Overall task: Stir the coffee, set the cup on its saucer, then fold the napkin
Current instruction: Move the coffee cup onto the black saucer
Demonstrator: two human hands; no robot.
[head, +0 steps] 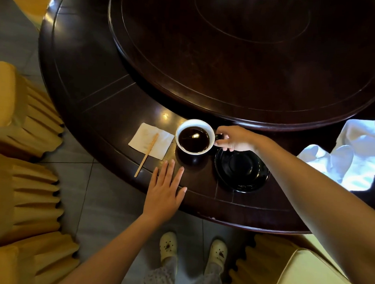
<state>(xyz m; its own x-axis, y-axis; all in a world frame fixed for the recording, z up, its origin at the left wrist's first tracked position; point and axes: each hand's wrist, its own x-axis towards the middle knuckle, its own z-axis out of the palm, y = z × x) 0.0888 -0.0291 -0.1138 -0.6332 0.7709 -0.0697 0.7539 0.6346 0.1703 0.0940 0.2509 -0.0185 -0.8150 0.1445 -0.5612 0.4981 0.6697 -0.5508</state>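
A dark cup (194, 138) with a pale rim, full of black coffee, is just left of its black saucer (242, 171) on the dark round table. My right hand (234, 139) grips the cup's handle from the right. I cannot tell whether the cup rests on the table or is slightly lifted. A white napkin (151, 140) lies flat to the cup's left, with a wooden stir stick (146, 155) lying across it and sticking out toward the table edge. My left hand (165, 190) rests flat, fingers spread, on the table edge below the cup.
A large raised turntable (239, 58) fills the table's centre behind the cup. Chairs in yellow covers (19, 177) stand at left and lower right (305, 273). A crumpled white cloth (340, 152) lies at the right edge. My feet in pale clogs (192, 247) stand on the tiled floor.
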